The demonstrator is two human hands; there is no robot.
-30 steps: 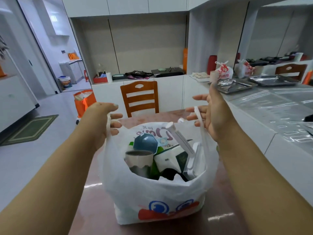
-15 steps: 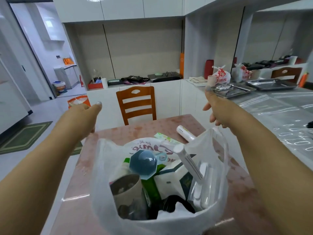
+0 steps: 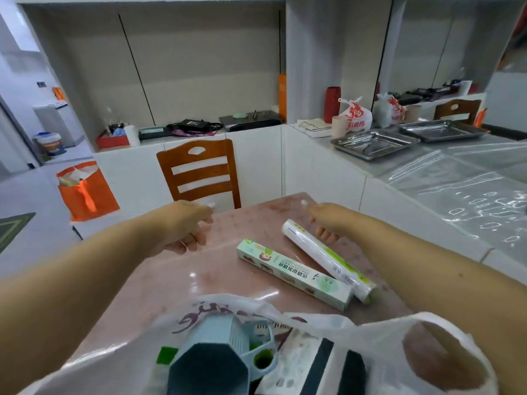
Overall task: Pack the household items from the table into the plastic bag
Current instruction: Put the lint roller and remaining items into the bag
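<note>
The white plastic bag stands open at the near edge of the pinkish table, right under the camera. A blue cup and white boxes show inside it. Beyond the bag, a long green box and a white film roll lie side by side on the table. My left hand hovers over the table left of the box, fingers loosely curled and holding nothing. My right hand reaches to the roll's far end with fingers pointing down, not closed around it. The bag's right handle lies against my right forearm.
A wooden chair stands at the table's far side. An orange bag sits on the floor to the left. On the right, a plastic-covered white counter carries steel trays and tied bags.
Both hands have let go of the bag's handles and moved forward and down over the table. The view has tilted down, so the box and roll now show beyond the bag.
</note>
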